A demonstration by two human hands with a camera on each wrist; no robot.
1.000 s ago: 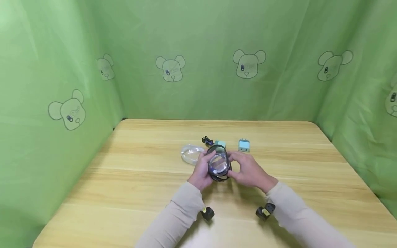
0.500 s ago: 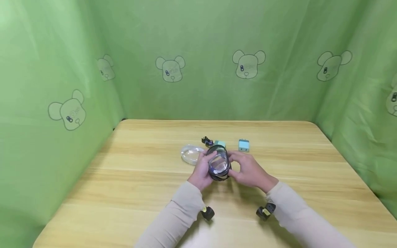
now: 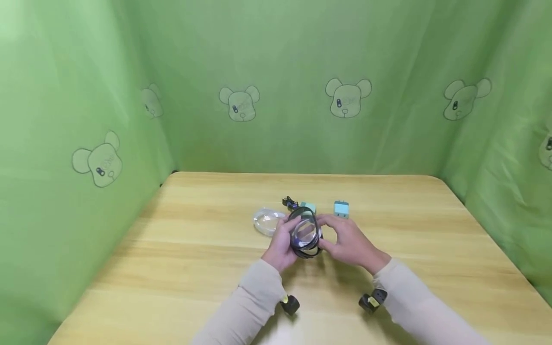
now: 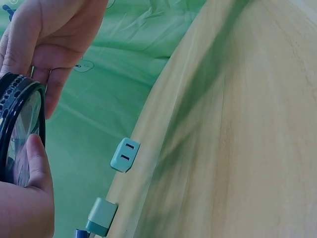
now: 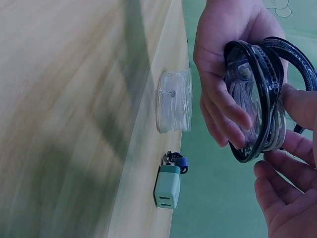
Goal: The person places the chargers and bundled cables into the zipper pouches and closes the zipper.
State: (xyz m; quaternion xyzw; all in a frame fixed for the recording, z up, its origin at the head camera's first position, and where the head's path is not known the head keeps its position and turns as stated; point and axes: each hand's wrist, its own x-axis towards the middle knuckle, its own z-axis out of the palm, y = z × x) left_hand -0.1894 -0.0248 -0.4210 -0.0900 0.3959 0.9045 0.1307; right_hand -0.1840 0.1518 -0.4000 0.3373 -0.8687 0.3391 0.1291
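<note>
My left hand (image 3: 281,245) grips a small round clear pouch (image 5: 271,94) with black zip edging, thumb on its clear face and fingers around the other side. In the right wrist view its two black-edged halves stand apart, and a coiled pale cable (image 5: 280,131) shows at them. My right hand (image 3: 354,245) pinches the right edge of the pouch between thumb and fingers. Both hands hold it above the table. Just beyond the left hand lies a second clear round pouch (image 3: 264,222).
Behind the hands are a bundled black cable (image 3: 290,203) and a pale green plug adapter (image 3: 308,207), partly covered by the held pouch. Another plug adapter (image 3: 341,209) lies further right. Green curtains (image 3: 293,139) enclose the wooden table (image 3: 194,268) at the back and sides.
Everything sits slightly lower in the head view, as the camera has tilted. Both hands keep hold of the pouch, and its black edges look a little further apart.
</note>
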